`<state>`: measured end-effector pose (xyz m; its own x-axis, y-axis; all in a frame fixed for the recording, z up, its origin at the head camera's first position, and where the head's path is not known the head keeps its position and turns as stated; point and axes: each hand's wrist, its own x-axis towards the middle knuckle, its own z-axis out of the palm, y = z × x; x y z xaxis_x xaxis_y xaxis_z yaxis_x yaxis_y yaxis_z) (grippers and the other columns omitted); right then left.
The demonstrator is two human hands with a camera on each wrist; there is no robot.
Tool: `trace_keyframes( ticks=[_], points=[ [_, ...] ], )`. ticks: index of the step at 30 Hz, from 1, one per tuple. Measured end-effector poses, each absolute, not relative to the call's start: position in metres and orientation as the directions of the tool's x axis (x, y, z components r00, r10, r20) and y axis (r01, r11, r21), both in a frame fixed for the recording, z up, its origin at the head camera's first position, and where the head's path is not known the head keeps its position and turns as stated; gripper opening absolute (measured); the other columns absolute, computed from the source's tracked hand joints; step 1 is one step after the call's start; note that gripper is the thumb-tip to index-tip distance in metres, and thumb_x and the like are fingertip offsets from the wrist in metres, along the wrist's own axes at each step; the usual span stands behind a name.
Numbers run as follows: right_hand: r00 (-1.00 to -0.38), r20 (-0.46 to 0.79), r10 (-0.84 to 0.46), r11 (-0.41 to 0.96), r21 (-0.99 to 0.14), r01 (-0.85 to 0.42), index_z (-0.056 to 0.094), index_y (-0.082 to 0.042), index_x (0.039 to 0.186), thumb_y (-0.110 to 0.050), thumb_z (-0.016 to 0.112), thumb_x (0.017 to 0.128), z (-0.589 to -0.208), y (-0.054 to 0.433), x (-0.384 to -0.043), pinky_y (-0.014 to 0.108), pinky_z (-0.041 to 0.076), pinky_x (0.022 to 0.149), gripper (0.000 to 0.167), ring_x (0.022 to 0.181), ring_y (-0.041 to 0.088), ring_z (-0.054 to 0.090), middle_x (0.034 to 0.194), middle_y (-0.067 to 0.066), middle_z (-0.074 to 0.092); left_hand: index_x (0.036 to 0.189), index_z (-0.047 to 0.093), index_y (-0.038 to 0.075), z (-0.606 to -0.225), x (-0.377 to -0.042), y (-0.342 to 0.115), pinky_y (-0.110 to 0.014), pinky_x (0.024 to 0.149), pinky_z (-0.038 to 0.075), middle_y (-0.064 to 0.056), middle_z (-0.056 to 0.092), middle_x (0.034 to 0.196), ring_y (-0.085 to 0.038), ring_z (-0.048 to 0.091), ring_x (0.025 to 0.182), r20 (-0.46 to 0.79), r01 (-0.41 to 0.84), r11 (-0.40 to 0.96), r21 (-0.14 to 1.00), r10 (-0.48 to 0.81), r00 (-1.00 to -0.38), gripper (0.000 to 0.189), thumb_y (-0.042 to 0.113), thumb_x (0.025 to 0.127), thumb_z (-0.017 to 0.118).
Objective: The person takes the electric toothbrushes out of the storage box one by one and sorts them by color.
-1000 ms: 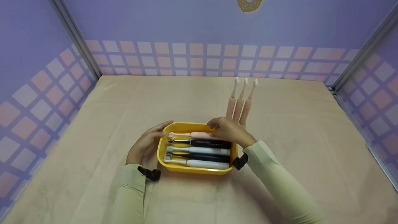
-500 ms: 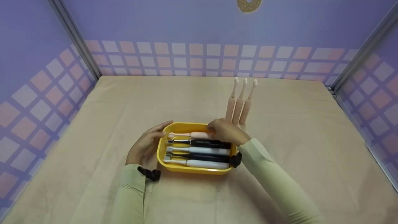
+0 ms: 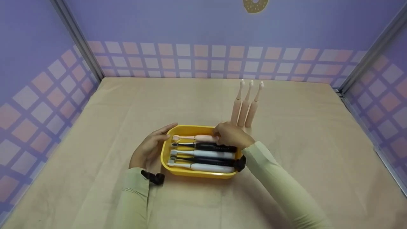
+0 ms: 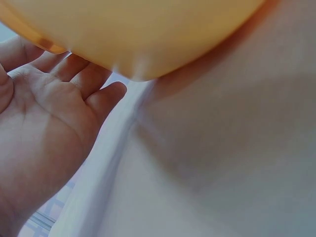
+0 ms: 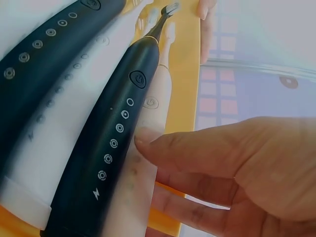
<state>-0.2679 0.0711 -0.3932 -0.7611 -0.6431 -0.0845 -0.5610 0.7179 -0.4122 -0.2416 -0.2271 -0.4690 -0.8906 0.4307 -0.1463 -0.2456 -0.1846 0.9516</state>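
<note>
A yellow bin (image 3: 198,174) holds several electric toothbrushes lying side by side, in pink, black and white. My left hand (image 3: 147,148) is at its left end, the thumb at the rim and the fingers against the outside wall; in the left wrist view the palm (image 4: 49,123) stands away from the bin. My right hand (image 3: 233,135) reaches into the far right corner and pinches the pink electric toothbrush (image 3: 203,138) by its handle. In the right wrist view the thumb lies on the pink handle (image 5: 160,89), beside a black electric toothbrush (image 5: 123,94); the fingers are partly hidden behind it.
Three pink electric toothbrushes (image 3: 244,113) stand upright on the table beyond the bin's right end. A cream cloth (image 3: 302,143) covers the table. Purple tiled walls (image 3: 219,28) enclose the back and both sides.
My right hand has shifted slightly left and lower over the pink toothbrush in the bin, its wrist now nearer the bin. The left hand and the bin have stayed put.
</note>
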Motion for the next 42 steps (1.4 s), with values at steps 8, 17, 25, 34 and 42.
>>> trace_keyframes(
  ticks=[8,17,25,34,42],
  points=[
    [-0.785,-0.098,-0.612,0.746,-0.4,-0.532,0.074,-0.007,0.094,0.0,0.07,0.08,-0.3956,0.072,-0.2679,0.037,0.052,0.076,0.016,0.08,0.019,0.056,0.092,0.007,0.07,0.154,0.025,0.012,-0.4677,-0.2398,-0.2267,-0.031,0.104,0.045,-0.011,0.036,0.152,-0.021,0.048,0.131,-0.162,-0.262,-0.203,0.943,0.409,-0.898,0.056,0.009,0.1,0.041],
    [-0.795,-0.077,-0.602,0.749,-0.4,-0.529,0.074,-0.007,0.096,0.001,0.069,0.081,-0.3969,0.0725,-0.2677,0.037,0.051,0.078,0.017,0.081,0.019,0.055,0.093,0.007,0.07,0.154,0.023,0.011,-0.4674,-0.2397,-0.2263,-0.03,0.104,0.045,-0.012,0.036,0.152,-0.02,0.048,0.13,-0.152,-0.256,-0.206,0.944,0.417,-0.896,0.056,0.008,0.1,0.04],
    [-0.791,-0.06,-0.609,0.746,-0.382,-0.545,0.074,-0.009,0.09,0.001,0.07,0.081,-0.3981,0.074,-0.2682,0.036,0.048,0.074,0.014,0.078,0.019,0.051,0.086,0.005,0.067,0.153,0.027,0.012,-0.4687,-0.2409,-0.2268,-0.029,0.103,0.045,-0.012,0.036,0.152,-0.018,0.05,0.128,-0.136,-0.232,-0.185,0.955,0.42,-0.897,0.055,0.01,0.1,0.041],
    [-0.767,-0.031,-0.641,0.717,-0.382,-0.583,0.071,-0.007,0.084,0.003,0.068,0.08,-0.3993,0.0746,-0.2698,0.03,0.041,0.065,0.011,0.072,0.017,0.047,0.077,0.003,0.061,0.152,0.03,0.016,-0.4687,-0.2411,-0.2276,-0.028,0.104,0.044,-0.01,0.034,0.153,-0.019,0.047,0.131,-0.144,-0.231,-0.169,0.958,0.415,-0.898,0.055,0.01,0.099,0.042],
    [-0.747,-0.012,-0.665,0.695,-0.375,-0.613,0.07,-0.006,0.082,0.001,0.067,0.081,-0.3984,0.0753,-0.2708,0.03,0.04,0.065,0.008,0.071,0.017,0.046,0.074,0.002,0.059,0.153,0.028,0.014,-0.4689,-0.2411,-0.2287,-0.028,0.103,0.045,-0.013,0.03,0.155,-0.019,0.047,0.131,-0.129,-0.223,-0.178,0.958,0.425,-0.896,0.056,0.01,0.1,0.043]
  ],
)
